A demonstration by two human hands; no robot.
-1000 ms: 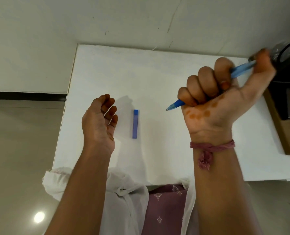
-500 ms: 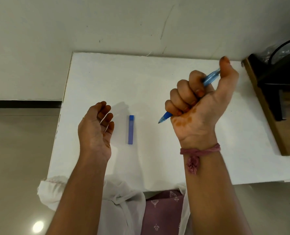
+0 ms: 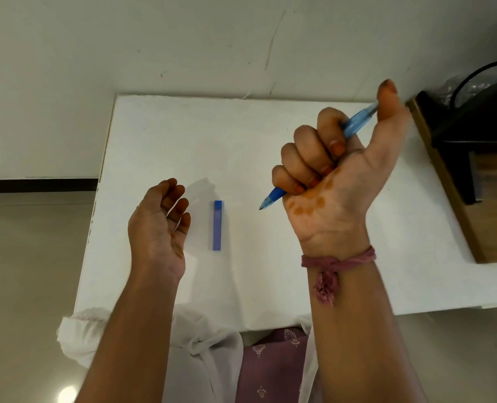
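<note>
R hand (image 3: 334,181) drifted in toward L hand (image 3: 157,228) since 1 s ago; fist round translucent blue pen (image 3: 357,123), thumb on rear cap, tip down-left, prob. click step. L hand idle, fingers loosely curled, empty. Next: pinch slim blue case (image 3: 217,225) just right of it; smooth rectangular plastic, flat on matte white table (image 3: 183,141).

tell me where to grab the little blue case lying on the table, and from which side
Pinch the blue case across its two long sides near the middle, coming down from above. It lies flat on the table, thin and narrow, with bare surface on both sides, so fingertips fit there. The left hand, open beside it, is free; the right hand grips a pen.
</note>
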